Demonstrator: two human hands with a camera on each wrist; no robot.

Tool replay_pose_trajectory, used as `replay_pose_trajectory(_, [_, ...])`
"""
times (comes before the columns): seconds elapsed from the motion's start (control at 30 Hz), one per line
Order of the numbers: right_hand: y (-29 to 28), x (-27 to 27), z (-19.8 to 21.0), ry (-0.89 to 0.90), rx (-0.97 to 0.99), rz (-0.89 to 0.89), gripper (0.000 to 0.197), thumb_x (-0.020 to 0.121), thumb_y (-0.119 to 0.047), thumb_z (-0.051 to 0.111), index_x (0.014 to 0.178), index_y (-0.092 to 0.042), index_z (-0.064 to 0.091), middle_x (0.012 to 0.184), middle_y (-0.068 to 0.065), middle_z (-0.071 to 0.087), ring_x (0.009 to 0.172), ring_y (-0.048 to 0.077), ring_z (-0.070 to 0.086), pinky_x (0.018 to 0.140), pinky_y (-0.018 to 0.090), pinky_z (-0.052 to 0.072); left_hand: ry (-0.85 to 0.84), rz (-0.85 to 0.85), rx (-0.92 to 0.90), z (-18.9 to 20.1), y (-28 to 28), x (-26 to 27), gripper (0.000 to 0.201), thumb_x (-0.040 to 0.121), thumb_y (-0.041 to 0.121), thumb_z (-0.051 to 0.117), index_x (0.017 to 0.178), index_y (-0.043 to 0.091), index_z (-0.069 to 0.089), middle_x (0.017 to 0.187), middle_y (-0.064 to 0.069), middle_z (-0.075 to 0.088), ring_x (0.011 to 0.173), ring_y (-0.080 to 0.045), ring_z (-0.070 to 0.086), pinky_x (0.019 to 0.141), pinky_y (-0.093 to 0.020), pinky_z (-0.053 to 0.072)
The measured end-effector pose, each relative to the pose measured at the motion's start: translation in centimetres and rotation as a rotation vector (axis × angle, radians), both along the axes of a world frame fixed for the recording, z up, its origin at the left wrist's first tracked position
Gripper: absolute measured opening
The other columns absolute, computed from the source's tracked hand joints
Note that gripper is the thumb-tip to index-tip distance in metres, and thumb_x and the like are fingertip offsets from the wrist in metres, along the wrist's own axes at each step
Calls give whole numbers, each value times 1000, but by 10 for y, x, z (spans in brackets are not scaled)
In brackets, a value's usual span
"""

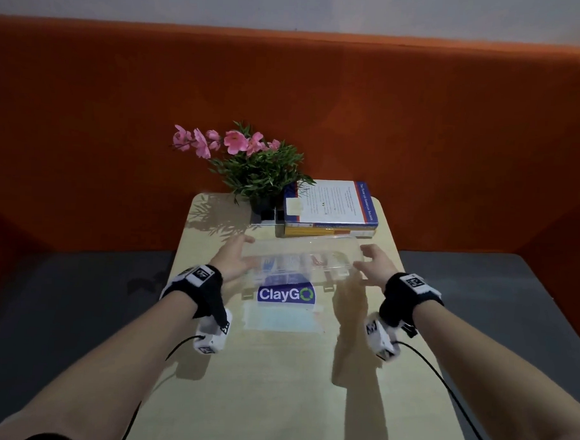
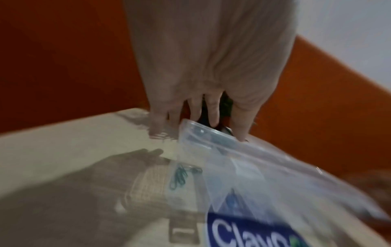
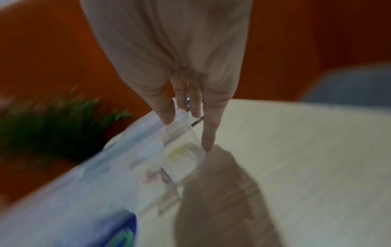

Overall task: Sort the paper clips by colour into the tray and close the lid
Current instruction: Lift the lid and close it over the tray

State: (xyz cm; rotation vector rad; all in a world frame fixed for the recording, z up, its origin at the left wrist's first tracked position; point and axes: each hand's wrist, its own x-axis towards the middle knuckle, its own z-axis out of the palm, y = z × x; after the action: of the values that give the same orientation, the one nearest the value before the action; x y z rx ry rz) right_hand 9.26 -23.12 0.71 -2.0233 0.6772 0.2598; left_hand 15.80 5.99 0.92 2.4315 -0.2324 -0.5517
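A clear plastic tray (image 1: pixel 341 272) with compartments sits mid-table; faint blue and red clips show through it. Its transparent lid (image 1: pixel 301 245) is tilted over it, partly lowered. My left hand (image 1: pixel 234 255) touches the lid's left end with straight fingers (image 2: pixel 241 127). At the lid's right end, my right hand (image 1: pixel 375 261) does the same, fingers (image 3: pixel 167 113) on the corner. Green clips (image 2: pixel 178 178) lie in the left compartment, yellow clips (image 3: pixel 180 152) in the right one. The thumbs are hidden in both wrist views, which are blurred.
A blue ClayGo sticker (image 1: pixel 286 294) is on the cream table (image 1: pixel 291 386) just in front of the tray. A potted plant with pink flowers (image 1: pixel 257 172) and a stack of books (image 1: pixel 329 208) stand right behind it. Cables trail from both wrists.
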Motion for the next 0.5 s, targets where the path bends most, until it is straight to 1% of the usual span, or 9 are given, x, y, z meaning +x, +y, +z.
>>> replay_pose_trajectory(0.03, [3, -2, 3, -27, -189, 126, 61, 86, -10, 59, 142, -11, 34, 145, 14, 40, 125, 30, 48, 103, 40, 44, -52, -95, 117, -1, -1, -2, 73, 85, 38, 67, 146, 18, 31, 159, -9, 22, 146, -29, 21, 117, -44, 22])
replay_pose_trajectory(0.07, [5, -4, 3, -68, -320, 240, 66, 85, -12, 62, 144, -13, 32, 149, 13, 36, 130, 30, 44, 107, 38, 40, -75, -183, 226, -2, -2, -3, 84, 84, 44, 67, 151, 21, 22, 162, -7, 12, 149, -30, 12, 120, -48, 15])
replay_pose_trajectory(0.1, [7, -5, 5, -93, -408, 332, 69, 84, -14, 64, 145, -14, 31, 150, 13, 32, 133, 29, 41, 108, 37, 37, -78, -243, 317, -2, -4, -2, 91, 83, 47, 67, 153, 23, 14, 163, -7, 6, 150, -30, 6, 122, -49, 11])
replay_pose_trajectory(0.13, [8, -4, 5, -101, -468, 402, 70, 83, -16, 65, 144, -15, 32, 150, 12, 32, 134, 29, 40, 109, 37, 37, -82, -279, 372, -2, -5, -1, 95, 82, 47, 68, 154, 24, 10, 164, -6, 3, 151, -30, 4, 122, -48, 10])
replay_pose_trajectory(0.23, [13, 1, 8, -38, -649, 533, 64, 79, -20, 69, 137, -16, 42, 142, 12, 39, 126, 30, 44, 103, 39, 42, -85, -336, 472, 0, -8, 4, 102, 79, 46, 71, 154, 23, 6, 164, -5, 6, 150, -30, 9, 122, -46, 14])
replay_pose_trajectory(0.33, [15, 9, 15, 15, -751, 622, 62, 75, -24, 73, 129, -14, 44, 131, 12, 40, 121, 30, 43, 98, 41, 45, -132, -377, 545, 3, -12, 6, 106, 73, 45, 76, 152, 19, 11, 159, -8, 21, 144, -30, 26, 117, -49, 25])
replay_pose_trajectory(0.37, [16, 11, 18, 32, -776, 652, 62, 74, -25, 74, 127, -14, 44, 131, 12, 39, 122, 30, 41, 98, 42, 45, -138, -380, 557, 4, -13, 6, 107, 72, 44, 77, 152, 17, 12, 157, -8, 25, 141, -30, 30, 116, -49, 28])
replay_pose_trajectory(0.43, [17, 16, 22, 32, -807, 716, 63, 72, -25, 76, 125, -12, 45, 137, 12, 36, 128, 30, 37, 102, 41, 42, -124, -389, 588, 7, -17, 7, 106, 71, 42, 78, 151, 15, 14, 153, -9, 30, 138, -31, 35, 113, -49, 31])
replay_pose_trajectory(0.5, [20, 20, 25, 40, -794, 748, 63, 72, -23, 77, 124, -9, 44, 139, 11, 38, 127, 28, 41, 101, 38, 41, -120, -398, 636, 9, -23, 7, 101, 73, 39, 78, 150, 13, 17, 150, -10, 32, 135, -33, 38, 112, -50, 32])
